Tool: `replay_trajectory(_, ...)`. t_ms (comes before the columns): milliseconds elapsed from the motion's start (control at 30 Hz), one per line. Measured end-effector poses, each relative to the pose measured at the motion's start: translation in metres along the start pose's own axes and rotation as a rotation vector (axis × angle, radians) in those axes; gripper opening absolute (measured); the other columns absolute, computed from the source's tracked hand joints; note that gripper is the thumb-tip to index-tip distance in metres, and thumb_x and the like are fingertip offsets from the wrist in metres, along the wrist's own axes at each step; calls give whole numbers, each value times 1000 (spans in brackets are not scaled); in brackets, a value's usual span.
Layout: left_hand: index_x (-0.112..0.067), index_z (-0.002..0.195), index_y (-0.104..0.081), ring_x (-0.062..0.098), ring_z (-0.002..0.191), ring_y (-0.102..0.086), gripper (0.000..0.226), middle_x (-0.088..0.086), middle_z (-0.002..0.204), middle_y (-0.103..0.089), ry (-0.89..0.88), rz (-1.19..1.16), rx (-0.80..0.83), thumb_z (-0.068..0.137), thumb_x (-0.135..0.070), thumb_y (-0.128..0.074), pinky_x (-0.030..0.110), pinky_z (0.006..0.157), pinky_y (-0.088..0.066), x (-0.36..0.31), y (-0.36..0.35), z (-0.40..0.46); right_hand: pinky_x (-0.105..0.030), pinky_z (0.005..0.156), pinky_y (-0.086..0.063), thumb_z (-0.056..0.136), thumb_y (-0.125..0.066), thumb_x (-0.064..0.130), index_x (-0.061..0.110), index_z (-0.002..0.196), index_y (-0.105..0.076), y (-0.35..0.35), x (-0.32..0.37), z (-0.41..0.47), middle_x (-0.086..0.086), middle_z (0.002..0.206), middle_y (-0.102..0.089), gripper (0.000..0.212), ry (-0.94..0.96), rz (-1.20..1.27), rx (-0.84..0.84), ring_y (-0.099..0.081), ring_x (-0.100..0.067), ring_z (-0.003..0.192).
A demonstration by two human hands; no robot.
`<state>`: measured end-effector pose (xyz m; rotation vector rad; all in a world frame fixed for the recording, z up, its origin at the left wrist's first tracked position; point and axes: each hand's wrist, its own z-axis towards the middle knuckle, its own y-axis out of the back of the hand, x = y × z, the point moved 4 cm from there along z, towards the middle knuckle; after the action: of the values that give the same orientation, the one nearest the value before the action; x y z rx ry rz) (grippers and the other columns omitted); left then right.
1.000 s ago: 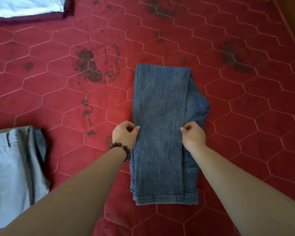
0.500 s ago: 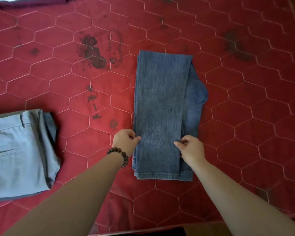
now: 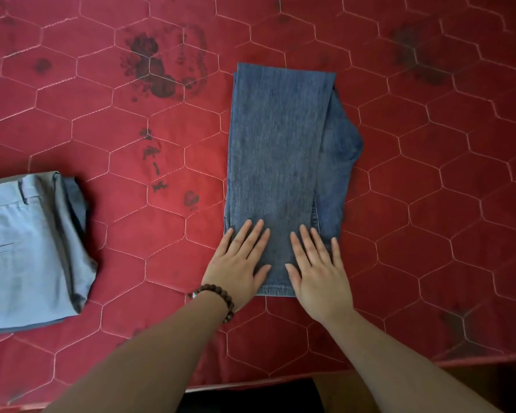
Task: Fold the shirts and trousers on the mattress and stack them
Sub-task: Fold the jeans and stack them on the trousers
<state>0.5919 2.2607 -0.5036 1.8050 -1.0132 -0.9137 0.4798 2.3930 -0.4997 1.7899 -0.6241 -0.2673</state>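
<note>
Both hands flat on jeans hem.

Red quilted mattress bears folded jeans, grey trousers.

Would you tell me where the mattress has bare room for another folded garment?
Bare patches: between the grey trousers and the jeans, and right of the jeans. Crowded at the jeans' near end, under the left hand and right hand.

Illumination: soft, even daylight, moderately dim. Shadows faint. No glare. Wide-angle distortion bends edges; corners at 5 and 7 o'clock darken.
</note>
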Motion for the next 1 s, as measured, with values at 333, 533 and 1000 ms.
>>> replay_trajectory(333, -12, 143, -42, 28, 136, -37, 56, 6, 148, -42, 49, 46, -40, 94, -39, -36, 52, 117, -10, -18, 28, 26, -47, 118, -22, 100, -36, 27, 5, 132, -53, 24, -4, 12, -11, 141, -49, 43, -9, 109, -165, -38, -23, 137)
replay_trajectory(533, -16, 151, 3, 21, 147, 12, 61, 1, 161, 6, -8, 98, -76, 98, -44, -11, 42, 118, 12, -5, 26, 80, -44, 121, -13, 101, -27, 30, 10, 151, -23, 21, 2, 68, -3, 160, -15, 54, 71, 85, -47, -7, -17, 149)
replay_trajectory(1000, -35, 151, 6, 25, 148, 8, 70, 5, 161, 6, -54, 109, -143, 88, -64, -2, 43, 120, 3, 62, 71, 186, -50, 120, -3, 100, -17, 48, 16, 153, -19, 62, -49, 198, -6, 160, -14, 62, 107, -110, -96, -9, -17, 149)
